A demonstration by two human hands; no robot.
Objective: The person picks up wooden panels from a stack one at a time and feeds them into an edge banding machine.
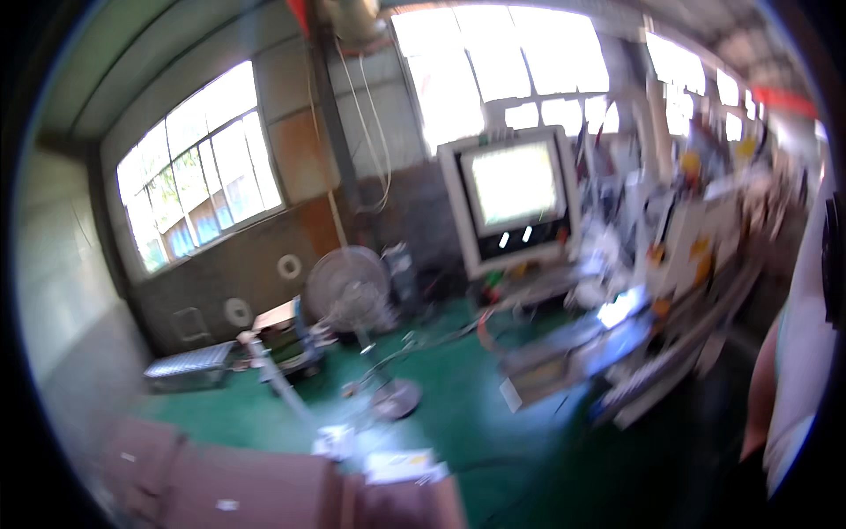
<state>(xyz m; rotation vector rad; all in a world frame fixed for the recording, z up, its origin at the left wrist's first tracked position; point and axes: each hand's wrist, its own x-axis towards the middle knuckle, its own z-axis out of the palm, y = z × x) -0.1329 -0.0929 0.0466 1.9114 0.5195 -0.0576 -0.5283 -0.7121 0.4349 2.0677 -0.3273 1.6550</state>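
Observation:
Neither of my hands shows in the head view, so what they hold cannot be seen. The picture is smeared by motion. Ahead, a machine control panel (518, 242) with a lit screen stands tilted in a pale frame. Right of it stretches a long machine (582, 348) with metal rails. A pedestal fan (349, 286) rises from a round base on the green floor. At the lower left are large brown boxes or covered blocks (238, 489), with white papers or packets (401, 465) at their far edge.
At the right edge stands a person (797, 353) in a pale top with one bare arm; no hand shows clearly. A low metal rack (189, 366) sits by the left wall. A cable (432, 339) runs over the green floor (529, 467). Large windows (203, 176) light the wall.

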